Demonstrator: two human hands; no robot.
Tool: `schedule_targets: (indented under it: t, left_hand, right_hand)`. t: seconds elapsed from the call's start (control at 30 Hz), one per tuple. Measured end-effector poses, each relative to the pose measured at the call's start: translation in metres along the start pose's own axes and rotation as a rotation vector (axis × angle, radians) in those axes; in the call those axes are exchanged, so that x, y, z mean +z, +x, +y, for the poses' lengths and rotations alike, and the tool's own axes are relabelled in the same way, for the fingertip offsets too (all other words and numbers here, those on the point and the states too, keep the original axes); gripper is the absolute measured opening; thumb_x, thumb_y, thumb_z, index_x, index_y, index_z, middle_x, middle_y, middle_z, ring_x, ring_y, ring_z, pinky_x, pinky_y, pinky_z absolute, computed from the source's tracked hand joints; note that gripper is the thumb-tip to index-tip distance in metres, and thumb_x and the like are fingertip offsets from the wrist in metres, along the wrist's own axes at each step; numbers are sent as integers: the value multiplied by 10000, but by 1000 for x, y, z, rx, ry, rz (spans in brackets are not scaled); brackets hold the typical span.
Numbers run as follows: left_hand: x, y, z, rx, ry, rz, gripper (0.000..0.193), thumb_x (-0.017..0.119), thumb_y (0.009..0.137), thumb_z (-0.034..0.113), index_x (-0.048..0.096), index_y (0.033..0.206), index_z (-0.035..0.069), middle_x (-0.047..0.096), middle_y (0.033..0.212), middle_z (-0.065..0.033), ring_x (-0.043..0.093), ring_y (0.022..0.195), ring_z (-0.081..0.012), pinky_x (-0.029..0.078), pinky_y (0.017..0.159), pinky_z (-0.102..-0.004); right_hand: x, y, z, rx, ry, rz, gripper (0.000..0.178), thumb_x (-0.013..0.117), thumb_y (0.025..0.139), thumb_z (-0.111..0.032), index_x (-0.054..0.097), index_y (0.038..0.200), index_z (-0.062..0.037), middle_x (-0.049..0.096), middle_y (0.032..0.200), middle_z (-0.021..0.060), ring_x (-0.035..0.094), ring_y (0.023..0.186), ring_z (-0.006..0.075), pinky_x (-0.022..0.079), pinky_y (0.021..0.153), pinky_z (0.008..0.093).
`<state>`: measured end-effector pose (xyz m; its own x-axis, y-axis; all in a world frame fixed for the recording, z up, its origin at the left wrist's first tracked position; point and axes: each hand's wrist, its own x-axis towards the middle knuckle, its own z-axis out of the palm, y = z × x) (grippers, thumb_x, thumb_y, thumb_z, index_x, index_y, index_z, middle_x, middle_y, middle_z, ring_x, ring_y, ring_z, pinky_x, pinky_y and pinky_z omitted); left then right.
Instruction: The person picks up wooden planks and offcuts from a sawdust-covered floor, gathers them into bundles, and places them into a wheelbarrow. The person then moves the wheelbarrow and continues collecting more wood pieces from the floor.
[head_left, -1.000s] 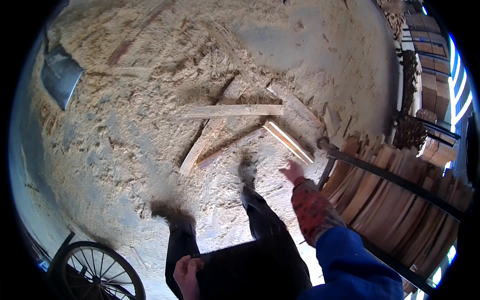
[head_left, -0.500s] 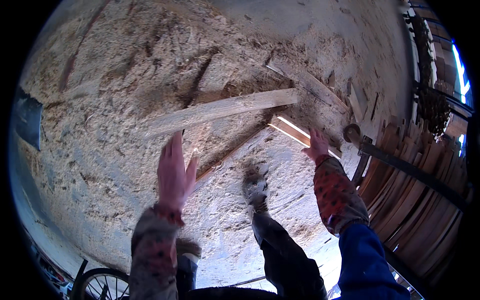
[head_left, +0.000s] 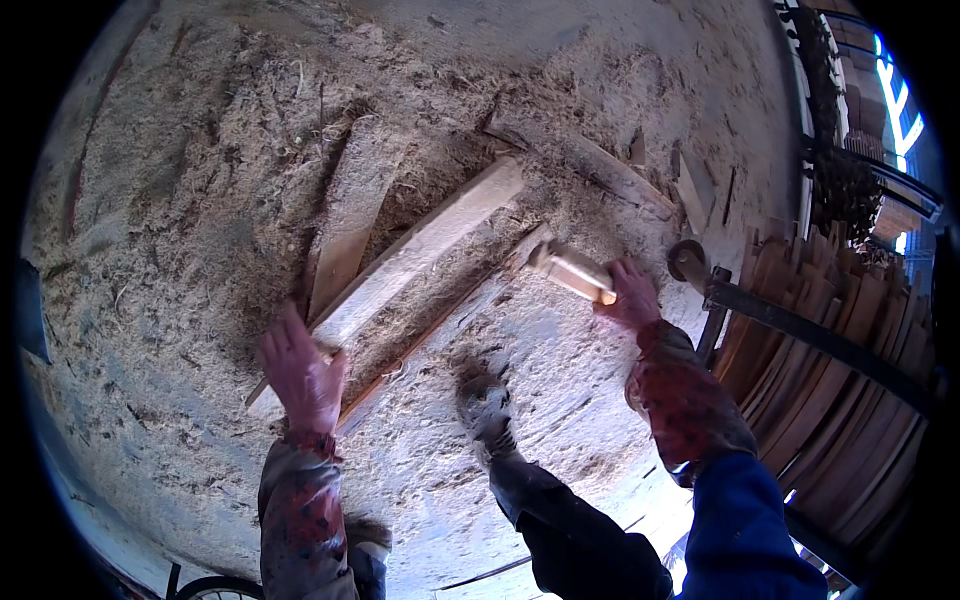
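My left hand point(head_left: 300, 368) reaches down with its fingers spread onto the near end of a long pale plank point(head_left: 420, 250) that lies slanted in the sawdust. My right hand point(head_left: 630, 295) grips the near end of a shorter, lighter wooden board point(head_left: 568, 270) and holds it off the ground. A second, darker plank point(head_left: 345, 235) lies left of the long one, half buried in shavings. My dusty shoe point(head_left: 485, 400) stands between the two hands.
Sawdust and shavings cover the ground point(head_left: 200, 180). A stack of cut boards point(head_left: 830, 360) leans at the right behind a dark metal bar point(head_left: 800, 325) with a small wheel point(head_left: 688, 262). More scrap planks point(head_left: 620, 175) lie beyond. A wheel rim point(head_left: 215, 588) shows at the bottom left.
I have bent lower toward the planks. My left hand has dropped onto the long plank's end, and my right hand has taken hold of the short board and lifted it.
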<state>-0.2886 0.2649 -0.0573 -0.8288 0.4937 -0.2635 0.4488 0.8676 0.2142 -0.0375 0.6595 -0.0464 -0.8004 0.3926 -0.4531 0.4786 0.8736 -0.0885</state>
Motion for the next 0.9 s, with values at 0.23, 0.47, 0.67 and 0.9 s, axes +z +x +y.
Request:
schedule_targets:
  t: [0.23,0.47,0.67,0.9]
  left_hand:
    - [4,-10,3,-170,-190,-110,933,804,563,68,321,1357,-14,491,1207,-205,494,1102,-382,425,918,-429]
    - [2,-18,-45,-61,-306,-75,983,685,553,-56,257,1431,52,482,1269,-257,514,1123,-418,432,957,-428]
    - [-33,-34,-63,-335,-807,-435,899,655,607,-58,269,1418,-7,587,1115,-186,616,959,-271,501,831,-348]
    - [-19,-83,-83,-751,-1524,-662,494,668,665,20,500,1129,-20,608,946,-99,624,816,-213,528,731,-334]
  right_hand:
    - [-56,102,13,162,163,141,694,769,658,-313,496,1247,-68,488,1187,201,513,1092,389,441,904,433]
    - [-46,152,38,354,62,-46,1117,823,511,-501,309,1413,-88,388,1390,154,347,1308,347,306,1034,494]
    - [-41,136,25,303,75,-152,1021,838,482,-482,422,1256,38,460,1235,225,435,1190,370,386,979,413]
    - [-16,104,4,245,248,51,974,844,530,-404,394,1297,-7,495,1188,203,502,1110,362,421,940,419]
